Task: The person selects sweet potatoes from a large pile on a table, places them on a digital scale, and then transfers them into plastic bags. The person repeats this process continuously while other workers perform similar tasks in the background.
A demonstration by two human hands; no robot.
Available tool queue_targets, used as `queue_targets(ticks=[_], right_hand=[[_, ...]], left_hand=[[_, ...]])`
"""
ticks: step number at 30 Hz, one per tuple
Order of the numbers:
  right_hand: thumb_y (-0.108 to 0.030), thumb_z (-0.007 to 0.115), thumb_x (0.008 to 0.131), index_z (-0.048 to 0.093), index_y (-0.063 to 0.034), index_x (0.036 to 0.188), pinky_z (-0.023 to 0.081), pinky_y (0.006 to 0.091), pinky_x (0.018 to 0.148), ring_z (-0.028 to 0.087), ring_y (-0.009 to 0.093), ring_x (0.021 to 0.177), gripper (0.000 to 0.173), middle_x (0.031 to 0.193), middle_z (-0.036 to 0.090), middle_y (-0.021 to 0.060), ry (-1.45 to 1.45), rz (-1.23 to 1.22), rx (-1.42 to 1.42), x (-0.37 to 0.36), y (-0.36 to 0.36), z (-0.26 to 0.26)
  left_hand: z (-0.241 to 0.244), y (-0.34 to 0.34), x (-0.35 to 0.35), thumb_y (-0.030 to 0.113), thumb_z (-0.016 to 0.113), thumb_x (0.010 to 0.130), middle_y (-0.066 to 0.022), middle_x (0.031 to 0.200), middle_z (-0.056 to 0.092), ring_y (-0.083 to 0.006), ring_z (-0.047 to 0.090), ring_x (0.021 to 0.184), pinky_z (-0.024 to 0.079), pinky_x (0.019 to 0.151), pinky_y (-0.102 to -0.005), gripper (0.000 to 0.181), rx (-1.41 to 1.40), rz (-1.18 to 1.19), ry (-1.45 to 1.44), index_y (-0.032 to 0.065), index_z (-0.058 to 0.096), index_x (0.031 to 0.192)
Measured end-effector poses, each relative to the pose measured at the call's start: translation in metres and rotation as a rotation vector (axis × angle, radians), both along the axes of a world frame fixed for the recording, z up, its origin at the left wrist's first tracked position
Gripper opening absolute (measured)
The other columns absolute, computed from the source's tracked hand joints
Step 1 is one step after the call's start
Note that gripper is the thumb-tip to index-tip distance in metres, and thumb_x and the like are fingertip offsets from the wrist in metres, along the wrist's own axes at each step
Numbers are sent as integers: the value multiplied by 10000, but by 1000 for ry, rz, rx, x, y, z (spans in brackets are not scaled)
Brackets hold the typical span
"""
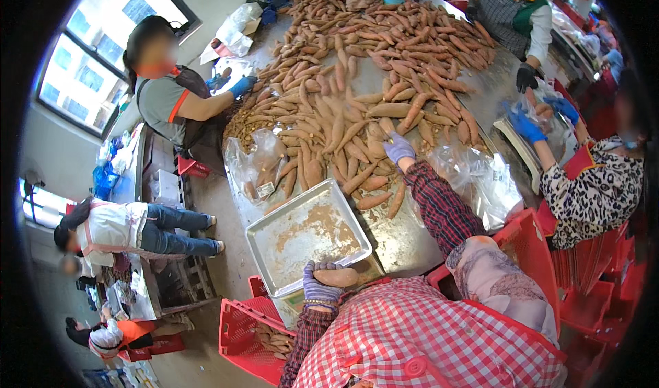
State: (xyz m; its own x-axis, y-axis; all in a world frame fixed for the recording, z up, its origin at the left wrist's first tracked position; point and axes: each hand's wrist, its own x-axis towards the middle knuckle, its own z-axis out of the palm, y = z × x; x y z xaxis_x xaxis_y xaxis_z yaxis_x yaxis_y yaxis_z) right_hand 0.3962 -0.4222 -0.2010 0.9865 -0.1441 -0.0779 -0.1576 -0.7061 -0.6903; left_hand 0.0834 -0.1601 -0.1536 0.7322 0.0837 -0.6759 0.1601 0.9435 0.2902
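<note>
My left hand [320, 287], in a purple striped glove, holds a sweet potato [336, 277] over the near edge of a metal tray [257, 233]. The tray has brown soil on its bottom and no sweet potatoes in it. My right hand [399, 147], gloved alike, reaches to the near part of a large pile of sweet potatoes [337, 125] on the metal table [401, 244]. Its fingers are at a sweet potato [386, 126]; whether they grip it is unclear.
A clear plastic bag [257, 164] with contents lies left of the pile, more plastic bags [476, 182] to the right. Red crates [247, 336] stand below the table, one holding sweet potatoes. Gloved co-workers stand at the left, the far right and the right; others work farther left.
</note>
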Motion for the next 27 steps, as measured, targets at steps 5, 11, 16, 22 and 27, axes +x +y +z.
queue_targets(ticks=[5, 11, 16, 22, 27], right_hand=[[-212, 560, 785, 521, -59, 1046, 438, 400, 721, 568, 353, 836, 306, 862, 599, 176, -209, -261, 141, -32, -17, -56], [-158, 534, 816, 518, -90, 836, 278, 212, 341, 403, 88, 406, 72, 618, 518, 24, 332, -443, 1534, -148, -22, 31], [-172, 578, 802, 545, -84, 826, 406, 228, 482, 490, 104, 526, 97, 723, 555, 30, 393, 337, 1561, -221, -24, 49], [-96, 627, 786, 592, -57, 942, 448, 267, 729, 538, 100, 805, 165, 873, 583, -6, 227, 728, 867, -244, -6, 85], [-55, 578, 757, 546, -81, 1116, 471, 335, 806, 592, 260, 898, 361, 1043, 600, 104, -309, 749, 185, -230, 7, 100]], left_hand=[[20, -5, 2, 300, 545, 797, -10, 616, 474, -184, 453, 589, 414, 627, -369, 240, -27, 113, 53, 132, 455, 651], [2, 10, -1, 330, 532, 848, -100, 868, 604, -200, 534, 678, 456, 650, -355, 262, -38, -83, -207, 70, 562, 840], [69, -23, 41, 245, 568, 851, -110, 1098, 543, -191, 547, 922, 462, 770, -306, 434, 258, -430, -291, 6, 449, 1194], [72, -39, 65, 195, 693, 763, -69, 995, 582, -105, 544, 881, 457, 752, -237, 452, 697, -614, -317, -2, 509, 1126], [53, -38, 67, 249, 754, 680, -155, 993, 591, -207, 560, 917, 460, 785, -306, 528, 1482, -546, -323, -38, 532, 1064]])
